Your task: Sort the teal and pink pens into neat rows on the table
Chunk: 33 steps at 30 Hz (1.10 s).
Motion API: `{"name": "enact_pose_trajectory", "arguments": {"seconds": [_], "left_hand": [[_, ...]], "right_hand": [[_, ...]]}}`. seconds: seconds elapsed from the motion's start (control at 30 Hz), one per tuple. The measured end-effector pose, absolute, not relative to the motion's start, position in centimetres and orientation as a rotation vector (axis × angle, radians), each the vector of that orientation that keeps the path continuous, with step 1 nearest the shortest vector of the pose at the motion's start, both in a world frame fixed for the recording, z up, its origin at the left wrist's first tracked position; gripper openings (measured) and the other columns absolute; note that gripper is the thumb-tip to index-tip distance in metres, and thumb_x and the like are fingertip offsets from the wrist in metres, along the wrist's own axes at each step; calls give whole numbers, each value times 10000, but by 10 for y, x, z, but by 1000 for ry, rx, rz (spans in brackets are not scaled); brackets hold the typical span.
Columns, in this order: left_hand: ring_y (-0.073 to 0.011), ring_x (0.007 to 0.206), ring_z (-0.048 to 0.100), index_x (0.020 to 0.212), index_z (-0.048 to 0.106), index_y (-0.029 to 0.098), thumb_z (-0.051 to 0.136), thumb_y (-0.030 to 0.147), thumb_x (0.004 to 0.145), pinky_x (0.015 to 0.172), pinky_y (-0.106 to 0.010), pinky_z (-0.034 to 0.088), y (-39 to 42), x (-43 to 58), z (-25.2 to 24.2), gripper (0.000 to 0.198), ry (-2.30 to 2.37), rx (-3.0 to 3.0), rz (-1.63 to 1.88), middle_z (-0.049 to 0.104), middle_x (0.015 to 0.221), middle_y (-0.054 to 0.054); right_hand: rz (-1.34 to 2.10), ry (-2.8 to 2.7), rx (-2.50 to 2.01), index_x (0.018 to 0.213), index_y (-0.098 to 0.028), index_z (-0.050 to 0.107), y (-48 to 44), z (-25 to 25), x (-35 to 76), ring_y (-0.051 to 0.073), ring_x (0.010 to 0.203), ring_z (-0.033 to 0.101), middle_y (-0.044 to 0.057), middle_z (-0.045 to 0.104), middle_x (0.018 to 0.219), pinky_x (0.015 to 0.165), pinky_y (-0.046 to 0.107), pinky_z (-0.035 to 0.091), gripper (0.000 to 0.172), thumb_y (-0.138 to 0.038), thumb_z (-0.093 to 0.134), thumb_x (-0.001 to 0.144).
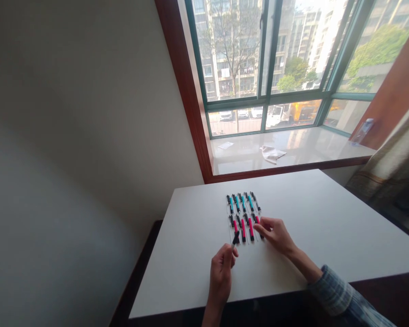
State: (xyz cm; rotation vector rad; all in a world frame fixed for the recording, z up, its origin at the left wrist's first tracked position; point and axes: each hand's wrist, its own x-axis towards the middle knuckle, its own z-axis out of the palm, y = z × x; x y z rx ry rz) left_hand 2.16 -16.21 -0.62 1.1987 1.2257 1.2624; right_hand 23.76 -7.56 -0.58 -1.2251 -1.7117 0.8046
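Observation:
Pen parts lie in two neat rows on the white table [191,245]. The far row has several turquoise barrels [237,204] with black pieces [253,196] and thin refills beside them. In the near row are several pink barrels [251,229] with similar black pieces and refills. My left hand [221,270], in front of the near row, grips a black pen part [236,238] pointing up and away. At the right end of that row, my right hand [275,232] has its fingers pinched together beside the last pink barrel; whatever is between the fingertips is hidden.
Behind the table is a windowsill [306,147] with a crumpled white cloth or tissue [272,153], a paper piece [226,145] and a clear bottle [363,131]. A wall [88,136] rises at the left, and a curtain [378,177] hangs at the right.

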Motion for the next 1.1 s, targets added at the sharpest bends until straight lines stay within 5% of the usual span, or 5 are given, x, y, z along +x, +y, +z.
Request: {"name": "enact_pose_trajectory", "arguments": {"seconds": [0.4, 0.57, 0.7, 0.93, 1.1], "left_hand": [[-150, 624, 348, 727, 557, 183, 478, 615, 965, 605, -262, 297, -166, 25, 0, 500, 1217, 1405, 1113, 406, 646, 18], [-145, 629, 346, 709, 526, 181, 457, 607, 979, 608, -267, 305, -166, 24, -3, 508, 1172, 1320, 1126, 406, 657, 13], [-133, 613, 336, 698, 514, 179, 491, 622, 958, 590, -259, 308, -166, 24, -2, 514, 1141, 1236, 1183, 416, 652, 17], [-130, 629, 357, 723, 531, 170, 489, 589, 977, 596, -259, 319, -167, 23, -3, 491, 1132, 1229, 1194, 422, 662, 15], [-130, 637, 357, 742, 540, 164, 481, 580, 984, 599, -264, 319, -167, 22, -3, 485, 1125, 1209, 1206, 428, 680, 10]], "right_hand": [[945, -1744, -1145, 547, -209, 293, -117, 30, 188, 101, 526, 229, -61, 237, 531, 509, 270, 192, 590, -565, 536, 950], [1061, -1776, -1029, 665, -202, 454, -119, 42, 195, 112, 584, 348, -51, 410, 619, 543, 247, 309, 414, -476, 589, 944], [1272, -1657, -884, 850, -194, 616, -118, 46, 199, 152, 750, 530, 0, 583, 804, 733, 286, 496, 272, -455, 640, 923], [1273, -1542, -915, 896, -183, 732, -116, 40, 192, 175, 773, 600, 25, 655, 811, 776, 337, 548, 283, -461, 745, 849], [1366, -1479, -812, 1249, -225, 665, -117, 43, 189, 213, 962, 662, 66, 713, 999, 861, 361, 551, 393, -394, 701, 897]]}}
